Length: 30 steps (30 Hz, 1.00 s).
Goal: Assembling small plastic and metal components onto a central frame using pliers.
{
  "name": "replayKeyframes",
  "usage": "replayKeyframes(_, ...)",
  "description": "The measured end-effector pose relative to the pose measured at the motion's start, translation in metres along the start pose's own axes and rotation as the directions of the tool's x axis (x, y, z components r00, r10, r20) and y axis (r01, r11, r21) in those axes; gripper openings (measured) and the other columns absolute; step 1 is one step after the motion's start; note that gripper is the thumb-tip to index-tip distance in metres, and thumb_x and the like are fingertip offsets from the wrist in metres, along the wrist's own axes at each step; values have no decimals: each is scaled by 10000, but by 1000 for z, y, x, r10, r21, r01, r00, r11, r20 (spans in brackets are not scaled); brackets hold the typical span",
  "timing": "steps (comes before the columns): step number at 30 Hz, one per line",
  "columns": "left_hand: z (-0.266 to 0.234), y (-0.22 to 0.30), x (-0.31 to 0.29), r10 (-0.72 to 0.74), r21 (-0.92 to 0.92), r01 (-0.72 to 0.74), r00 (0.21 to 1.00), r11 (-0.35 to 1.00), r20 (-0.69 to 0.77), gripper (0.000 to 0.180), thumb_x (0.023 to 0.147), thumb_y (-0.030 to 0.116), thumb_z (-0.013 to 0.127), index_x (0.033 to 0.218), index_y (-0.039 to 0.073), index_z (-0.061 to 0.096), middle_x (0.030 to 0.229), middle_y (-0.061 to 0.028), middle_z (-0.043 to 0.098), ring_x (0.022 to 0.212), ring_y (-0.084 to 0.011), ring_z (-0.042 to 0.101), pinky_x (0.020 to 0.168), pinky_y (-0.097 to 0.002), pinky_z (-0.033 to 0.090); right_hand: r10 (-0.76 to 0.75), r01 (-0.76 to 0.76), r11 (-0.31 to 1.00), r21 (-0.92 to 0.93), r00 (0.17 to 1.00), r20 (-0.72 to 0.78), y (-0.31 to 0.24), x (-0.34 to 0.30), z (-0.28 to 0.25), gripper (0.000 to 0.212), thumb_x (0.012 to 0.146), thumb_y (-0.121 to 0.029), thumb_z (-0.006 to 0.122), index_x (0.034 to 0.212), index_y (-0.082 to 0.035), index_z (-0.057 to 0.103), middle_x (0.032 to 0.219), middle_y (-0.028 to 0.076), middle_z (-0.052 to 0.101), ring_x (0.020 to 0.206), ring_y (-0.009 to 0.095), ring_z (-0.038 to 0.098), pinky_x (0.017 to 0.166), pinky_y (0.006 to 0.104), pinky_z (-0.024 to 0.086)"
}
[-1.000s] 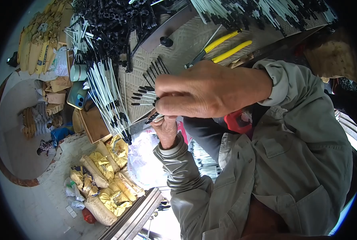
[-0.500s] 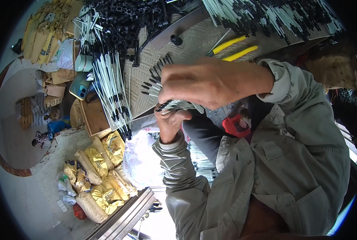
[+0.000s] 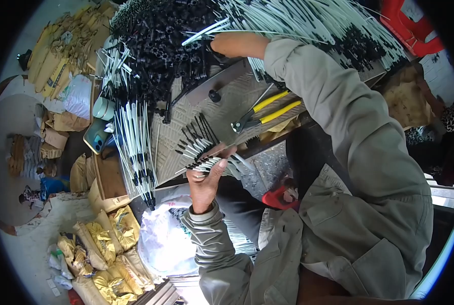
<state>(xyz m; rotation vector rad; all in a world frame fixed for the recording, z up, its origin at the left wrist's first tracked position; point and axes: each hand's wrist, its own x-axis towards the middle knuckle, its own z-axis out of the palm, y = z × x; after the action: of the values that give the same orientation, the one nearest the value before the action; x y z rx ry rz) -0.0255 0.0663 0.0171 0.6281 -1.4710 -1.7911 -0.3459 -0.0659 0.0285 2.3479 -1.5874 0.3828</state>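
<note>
My left hand point(image 3: 204, 185) is closed round a fanned bundle of thin white rods with black tips point(image 3: 200, 147), held over the table's front edge. At the far side, my right hand point(image 3: 239, 44) reaches into a broad heap of similar white rods point(image 3: 288, 20). Its fingers are turned away and hidden, so their grip does not show. A few white rods point(image 3: 205, 32) stick out just left of that hand. Yellow-handled end-cutting pliers point(image 3: 267, 112) lie on the table between the two hands, with a small black cap point(image 3: 214, 95) nearby.
Black plastic parts point(image 3: 161, 46) are heaped at the back left. Another rod bundle point(image 3: 137, 147) lies along the table's left edge, near a phone point(image 3: 96, 136). Yellow-and-brown packets point(image 3: 105, 244) fill the lower left. A red plastic piece point(image 3: 280, 197) is beside my legs.
My right hand has left the bundle and moved up and away to the far heap of rods. The left hand still holds its bundle. The whole view has shifted somewhat.
</note>
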Motion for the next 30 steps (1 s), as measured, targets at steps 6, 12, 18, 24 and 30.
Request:
replayKeyframes(6,-14,-3,-8,23,122,-30,998,992,54,263,784,91,657,972,-84,598,950,-212,628,896,-277,617,827,-334,457,68,-57,996,-67,981,181,-5,11,7,122,707,-58,520,689,12,617,742,174,615,725,338,605,619,398,476)
replayKeyframes(12,-6,-5,1,38,-1,-38,993,999,113,318,800,59,623,1066,-100,548,1068,-236,578,988,-310,577,914,-404,427,0,-5,999,43,994,112,26,4,7,111,630,-56,512,563,-31,597,576,161,570,538,341,547,525,405,429)
replayKeyframes(18,-13,-10,0,-7,158,1,999,987,41,249,780,3,621,995,-116,578,1022,-236,598,970,-283,590,899,-385,445,113,-148,842,519,989,98,12,10,-2,61,636,-2,534,583,0,565,632,90,562,624,201,559,572,312,419)
replayKeyframes(24,-7,-9,5,30,81,-35,998,996,54,230,778,-9,624,989,-96,591,1014,-214,608,951,-262,595,891,-380,455,260,-25,559,829,955,-147,-33,19,-31,155,908,-170,446,932,-28,502,828,93,626,767,157,617,659,275,495)
replayKeyframes(30,-9,-16,7,97,55,-101,993,993,67,229,789,-15,623,1015,-49,611,1018,-137,629,905,-169,598,812,-266,456,306,55,263,963,942,-137,-114,-18,-90,156,921,-164,457,937,-16,501,749,73,604,626,122,610,568,227,493)
